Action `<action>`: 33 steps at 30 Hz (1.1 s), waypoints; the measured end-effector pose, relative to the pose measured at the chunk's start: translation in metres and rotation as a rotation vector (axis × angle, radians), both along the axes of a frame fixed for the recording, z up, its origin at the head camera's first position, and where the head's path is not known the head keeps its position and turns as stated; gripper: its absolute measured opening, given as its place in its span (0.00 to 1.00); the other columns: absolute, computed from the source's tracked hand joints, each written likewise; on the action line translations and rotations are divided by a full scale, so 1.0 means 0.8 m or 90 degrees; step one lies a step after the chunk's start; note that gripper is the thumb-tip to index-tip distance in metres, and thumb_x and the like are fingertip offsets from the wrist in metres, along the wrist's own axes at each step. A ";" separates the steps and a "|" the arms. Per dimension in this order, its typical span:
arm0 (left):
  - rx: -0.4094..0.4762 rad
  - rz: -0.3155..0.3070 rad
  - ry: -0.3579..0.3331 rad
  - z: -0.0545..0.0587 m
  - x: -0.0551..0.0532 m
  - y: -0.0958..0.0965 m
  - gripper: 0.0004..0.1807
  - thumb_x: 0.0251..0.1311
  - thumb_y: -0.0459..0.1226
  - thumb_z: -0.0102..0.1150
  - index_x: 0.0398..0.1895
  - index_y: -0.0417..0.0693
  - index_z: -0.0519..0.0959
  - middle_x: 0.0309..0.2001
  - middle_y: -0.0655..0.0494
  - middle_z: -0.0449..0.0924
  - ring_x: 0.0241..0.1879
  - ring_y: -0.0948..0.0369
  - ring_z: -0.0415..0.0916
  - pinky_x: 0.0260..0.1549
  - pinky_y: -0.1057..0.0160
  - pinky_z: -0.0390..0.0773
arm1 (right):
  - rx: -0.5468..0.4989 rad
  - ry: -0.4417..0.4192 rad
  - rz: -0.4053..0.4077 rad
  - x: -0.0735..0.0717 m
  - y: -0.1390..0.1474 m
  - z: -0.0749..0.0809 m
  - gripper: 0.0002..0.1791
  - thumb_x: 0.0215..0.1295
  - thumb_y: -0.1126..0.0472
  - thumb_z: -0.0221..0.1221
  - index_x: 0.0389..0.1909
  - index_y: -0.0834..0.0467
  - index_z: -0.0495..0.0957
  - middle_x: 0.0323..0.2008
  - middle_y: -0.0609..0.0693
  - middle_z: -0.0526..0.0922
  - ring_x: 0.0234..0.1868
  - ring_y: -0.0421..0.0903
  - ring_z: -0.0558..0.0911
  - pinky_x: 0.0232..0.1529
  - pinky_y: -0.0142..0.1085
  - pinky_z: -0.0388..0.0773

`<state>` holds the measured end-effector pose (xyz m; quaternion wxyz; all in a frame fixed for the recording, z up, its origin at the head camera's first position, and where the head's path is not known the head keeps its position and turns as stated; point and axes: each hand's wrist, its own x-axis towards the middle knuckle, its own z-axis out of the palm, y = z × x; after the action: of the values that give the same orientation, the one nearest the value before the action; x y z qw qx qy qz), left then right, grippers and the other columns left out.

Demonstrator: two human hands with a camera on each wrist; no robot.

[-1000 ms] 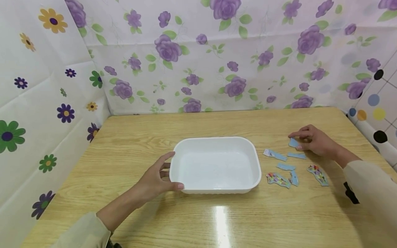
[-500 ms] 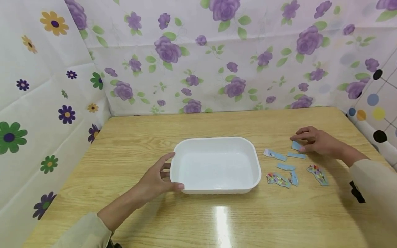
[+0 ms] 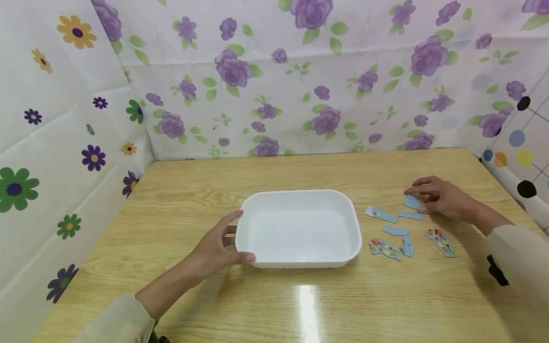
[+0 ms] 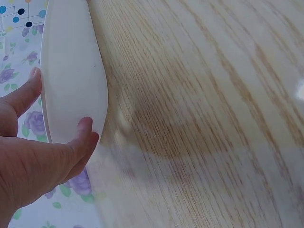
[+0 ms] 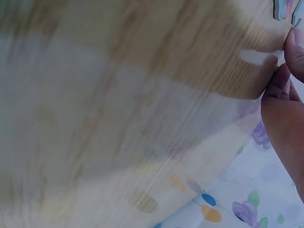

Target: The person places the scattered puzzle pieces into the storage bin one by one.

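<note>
Right hand (image 3: 442, 197) holds a small, flat, light blue card-like piece (image 3: 412, 202) between thumb and fingers, on the right side of the wood-grain table (image 3: 257, 305), beyond a narrow pale blue strip (image 3: 410, 215); whether the piece is clear of the tabletop cannot be told. Likely very light, thin and fairly stiff, yet easily creased or torn if squeezed hard; lying flat, it would offer little to grip, so best taken by opposite edges with the fingertips, as here. Face is plain blue where it shows; outline angular, partly covered by the fingers. Left hand (image 3: 220, 245) grips the left end of a white, shallow, round-cornered rectangular plastic tray (image 3: 298, 228), thumb at the near corner, fingers along the outer wall. Tray probably light, rigid and smooth, liable to slide if knocked; the rim is the natural hold. Hands well apart, tray and loose pieces between them. Just right of the tray: a long blue strip with a whitish end (image 3: 381, 214), a short blue strip (image 3: 396, 231), a bent blue scrap (image 3: 407, 246) beside a multicoloured irregular piece (image 3: 385, 248); farther right, a second multicoloured piece (image 3: 440, 242), tapering, blue-edged.
</note>
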<state>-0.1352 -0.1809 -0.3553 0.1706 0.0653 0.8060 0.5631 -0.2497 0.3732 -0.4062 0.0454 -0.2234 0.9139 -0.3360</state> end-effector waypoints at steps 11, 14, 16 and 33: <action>0.000 0.002 -0.002 0.004 0.002 0.001 0.59 0.43 0.39 0.78 0.76 0.52 0.48 0.64 0.40 0.64 0.60 0.45 0.70 0.49 0.53 0.79 | -0.013 -0.084 -0.056 0.004 -0.002 0.016 0.29 0.65 0.58 0.62 0.65 0.60 0.69 0.64 0.65 0.62 0.60 0.66 0.67 0.40 0.27 0.76; -0.007 0.004 -0.001 0.004 0.002 0.002 0.60 0.43 0.40 0.78 0.76 0.53 0.48 0.64 0.40 0.64 0.60 0.44 0.69 0.49 0.53 0.79 | -0.009 -0.089 -0.073 0.007 0.000 0.021 0.30 0.66 0.57 0.61 0.67 0.60 0.67 0.63 0.66 0.64 0.60 0.65 0.68 0.39 0.32 0.78; -0.008 0.006 -0.001 0.005 0.002 0.002 0.59 0.42 0.40 0.78 0.76 0.53 0.48 0.64 0.40 0.64 0.60 0.44 0.69 0.49 0.53 0.79 | -0.008 -0.086 -0.078 0.008 0.001 0.024 0.30 0.67 0.56 0.60 0.67 0.60 0.66 0.63 0.66 0.65 0.59 0.64 0.68 0.39 0.32 0.78; -0.014 0.011 -0.002 0.002 -0.001 0.001 0.59 0.42 0.40 0.78 0.75 0.54 0.49 0.64 0.41 0.65 0.60 0.45 0.70 0.48 0.53 0.79 | -0.021 -0.085 -0.114 0.004 -0.003 0.051 0.30 0.67 0.52 0.60 0.68 0.53 0.66 0.70 0.56 0.58 0.61 0.54 0.68 0.45 0.36 0.78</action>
<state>-0.1357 -0.1801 -0.3537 0.1680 0.0556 0.8123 0.5558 -0.2465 0.3711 -0.3656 0.0725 -0.1182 0.9194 -0.3680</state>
